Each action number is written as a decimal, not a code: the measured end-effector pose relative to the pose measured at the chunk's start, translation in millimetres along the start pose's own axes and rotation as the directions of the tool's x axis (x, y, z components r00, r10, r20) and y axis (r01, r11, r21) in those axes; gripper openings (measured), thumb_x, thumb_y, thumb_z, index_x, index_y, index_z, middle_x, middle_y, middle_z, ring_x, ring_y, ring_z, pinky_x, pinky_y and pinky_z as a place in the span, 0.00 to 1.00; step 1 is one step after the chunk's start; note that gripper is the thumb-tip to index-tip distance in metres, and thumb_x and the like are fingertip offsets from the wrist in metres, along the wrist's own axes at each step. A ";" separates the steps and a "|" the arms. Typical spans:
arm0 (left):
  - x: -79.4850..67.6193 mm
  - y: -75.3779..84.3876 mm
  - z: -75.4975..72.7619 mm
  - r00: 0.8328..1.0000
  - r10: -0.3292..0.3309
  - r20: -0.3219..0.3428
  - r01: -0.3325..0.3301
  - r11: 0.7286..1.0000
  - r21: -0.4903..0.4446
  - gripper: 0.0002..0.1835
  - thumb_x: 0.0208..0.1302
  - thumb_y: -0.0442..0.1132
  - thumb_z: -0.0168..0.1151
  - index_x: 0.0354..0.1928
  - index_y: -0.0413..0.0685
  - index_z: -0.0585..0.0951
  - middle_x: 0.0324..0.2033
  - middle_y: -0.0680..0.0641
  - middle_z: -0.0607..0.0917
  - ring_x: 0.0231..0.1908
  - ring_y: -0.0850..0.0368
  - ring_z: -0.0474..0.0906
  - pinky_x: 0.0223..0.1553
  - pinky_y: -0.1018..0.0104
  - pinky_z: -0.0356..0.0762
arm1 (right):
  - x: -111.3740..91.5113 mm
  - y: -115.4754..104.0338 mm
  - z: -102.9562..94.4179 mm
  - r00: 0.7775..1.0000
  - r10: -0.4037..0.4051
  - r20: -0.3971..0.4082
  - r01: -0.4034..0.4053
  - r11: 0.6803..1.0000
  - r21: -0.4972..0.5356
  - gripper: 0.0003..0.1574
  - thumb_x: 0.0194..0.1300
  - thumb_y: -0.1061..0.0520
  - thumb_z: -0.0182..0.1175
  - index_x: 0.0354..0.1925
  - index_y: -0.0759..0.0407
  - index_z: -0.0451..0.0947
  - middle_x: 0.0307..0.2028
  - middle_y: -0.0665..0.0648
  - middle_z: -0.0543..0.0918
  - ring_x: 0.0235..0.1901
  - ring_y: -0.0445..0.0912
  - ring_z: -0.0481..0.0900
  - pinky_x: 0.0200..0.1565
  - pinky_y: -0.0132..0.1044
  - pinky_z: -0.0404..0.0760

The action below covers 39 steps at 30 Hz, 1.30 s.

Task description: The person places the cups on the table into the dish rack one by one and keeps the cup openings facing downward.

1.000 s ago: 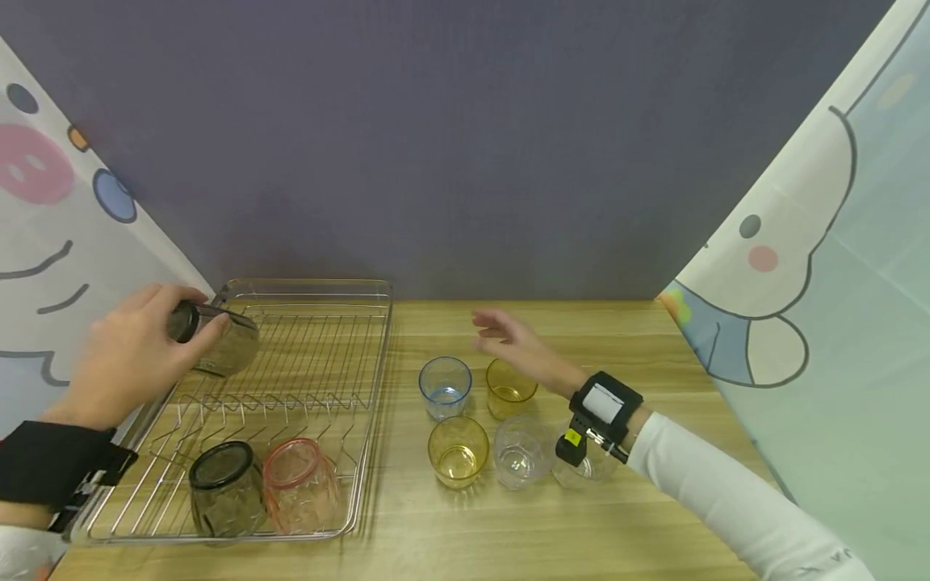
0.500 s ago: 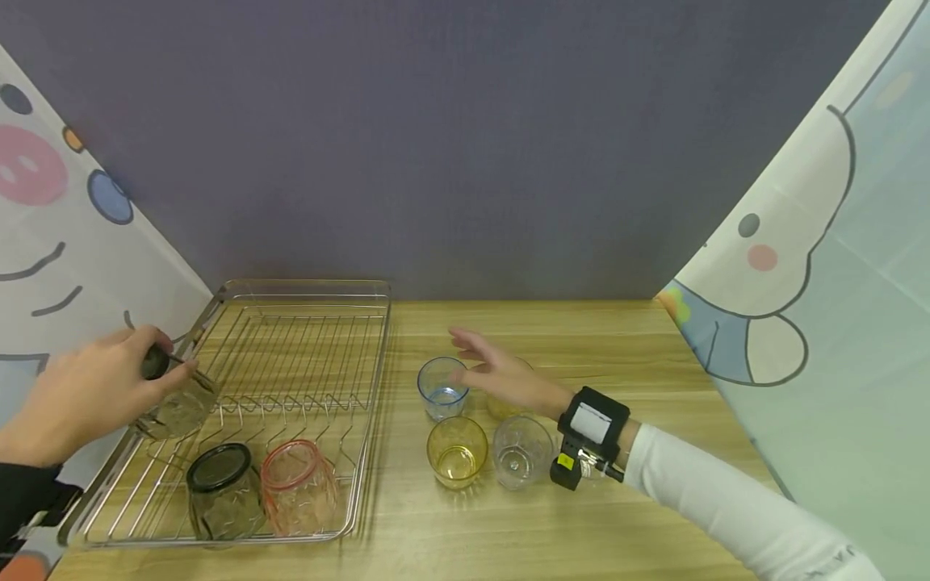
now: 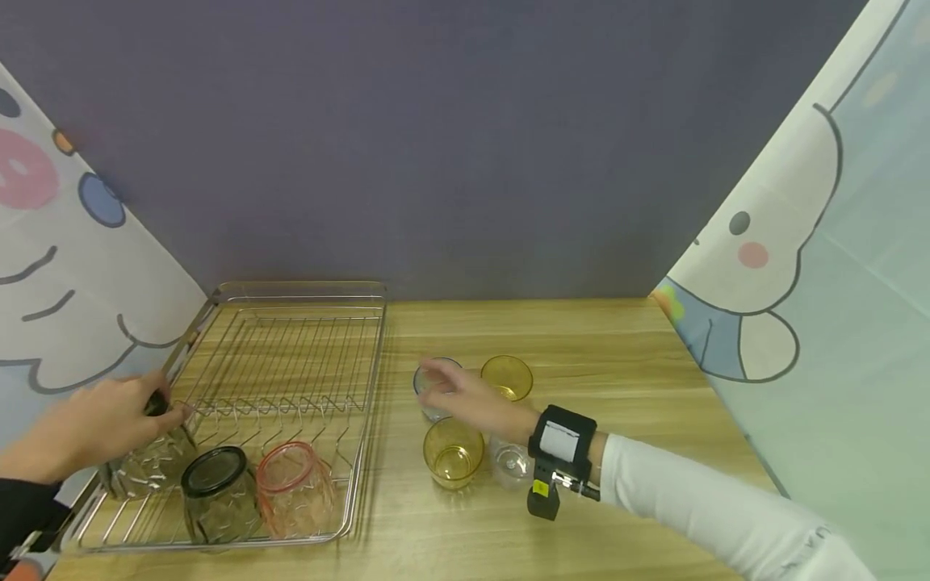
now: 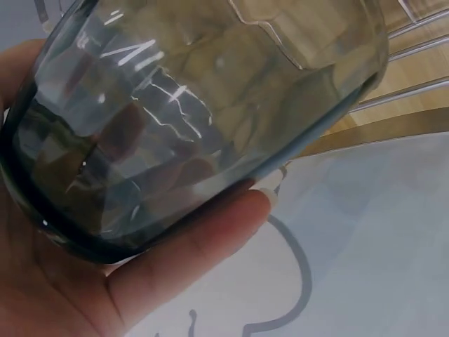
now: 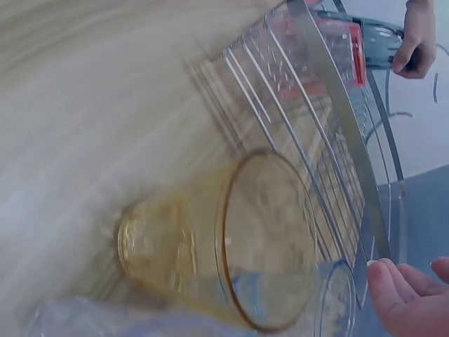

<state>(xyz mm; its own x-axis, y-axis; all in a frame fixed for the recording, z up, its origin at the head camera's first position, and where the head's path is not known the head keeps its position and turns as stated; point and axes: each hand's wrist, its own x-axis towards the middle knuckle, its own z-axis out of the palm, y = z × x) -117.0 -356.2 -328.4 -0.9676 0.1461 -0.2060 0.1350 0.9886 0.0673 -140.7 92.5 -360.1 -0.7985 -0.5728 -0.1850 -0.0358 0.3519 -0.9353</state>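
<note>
My left hand (image 3: pixel 98 424) grips a dark grey faceted glass (image 3: pixel 152 464) near its base, mouth down, at the front left of the wire dish rack (image 3: pixel 312 347). In the left wrist view the thumb and fingers lie round that glass (image 4: pixel 210 98); whether its rim touches the wires I cannot tell. Over a blue-rimmed glass (image 3: pixel 433 413) hovers my right hand (image 3: pixel 472 402), fingers loosely extended and holding nothing. The right wrist view shows its fingers (image 5: pixel 393 291) close beside the blue rim (image 5: pixel 344 298). An amber glass (image 3: pixel 454 461) stands in front.
Upside down in the rack's front are another dark grey glass (image 3: pixel 221 494) and a pink-rimmed one (image 3: pixel 295 492). Behind my right hand stands a second amber glass (image 3: pixel 508 374); a clear glass (image 3: pixel 512 464) is partly under the forearm. A dark panel (image 3: pixel 465 153) rises behind the table.
My left hand has brought the dark grey glass toward the rack's front and lowered it, tipping it mouth down. My right hand has moved left and lower, from the rear amber glass to the blue-rimmed glass.
</note>
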 end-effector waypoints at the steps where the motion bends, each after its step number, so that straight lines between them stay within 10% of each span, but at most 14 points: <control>1: -0.4 -1.0 1.3 1.000 0.001 -0.001 -0.001 1.000 -0.001 0.26 0.69 0.56 0.57 0.47 0.34 0.77 0.27 0.49 0.84 0.27 0.53 0.79 0.28 0.48 0.77 | 0.4 0.1 2.6 1.000 0.008 0.004 -0.008 1.000 0.011 0.40 0.70 0.47 0.53 0.75 0.51 0.55 0.72 0.58 0.65 0.68 0.54 0.67 0.68 0.53 0.70; 14: -5.7 -4.0 1.3 0.998 0.009 0.058 -0.008 1.000 -0.018 0.26 0.67 0.57 0.60 0.46 0.38 0.76 0.29 0.51 0.81 0.27 0.57 0.73 0.28 0.56 0.75 | 12.8 -4.1 32.5 0.999 0.032 0.017 -0.033 0.995 0.095 0.35 0.72 0.48 0.49 0.72 0.59 0.59 0.63 0.61 0.75 0.60 0.54 0.76 0.57 0.46 0.80; 26: -6.7 3.5 11.5 0.979 0.000 0.205 0.012 0.998 -0.054 0.23 0.68 0.59 0.57 0.44 0.45 0.76 0.25 0.53 0.75 0.25 0.58 0.70 0.25 0.63 0.67 | 14.5 -4.4 58.4 0.973 0.210 0.092 -0.216 0.974 0.070 0.32 0.75 0.40 0.44 0.64 0.61 0.68 0.47 0.60 0.82 0.42 0.53 0.84 0.46 0.48 0.86; 39: -11.9 3.1 42.5 0.973 -0.076 0.218 0.081 0.997 -0.012 0.38 0.65 0.63 0.58 0.53 0.29 0.74 0.31 0.48 0.82 0.28 0.51 0.78 0.27 0.54 0.74 | 13.2 6.9 71.4 0.946 0.276 0.168 -0.288 0.956 0.055 0.36 0.77 0.40 0.43 0.58 0.72 0.72 0.40 0.69 0.87 0.36 0.64 0.88 0.40 0.51 0.88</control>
<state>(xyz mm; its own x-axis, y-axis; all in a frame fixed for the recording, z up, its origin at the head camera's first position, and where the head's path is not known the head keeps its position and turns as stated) -96.0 -353.2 -367.3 -0.9050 0.0749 -0.4188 0.0535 0.9966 0.0626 -108.6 34.5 -390.6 -0.6649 -0.5692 -0.4836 0.2289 0.4611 -0.8573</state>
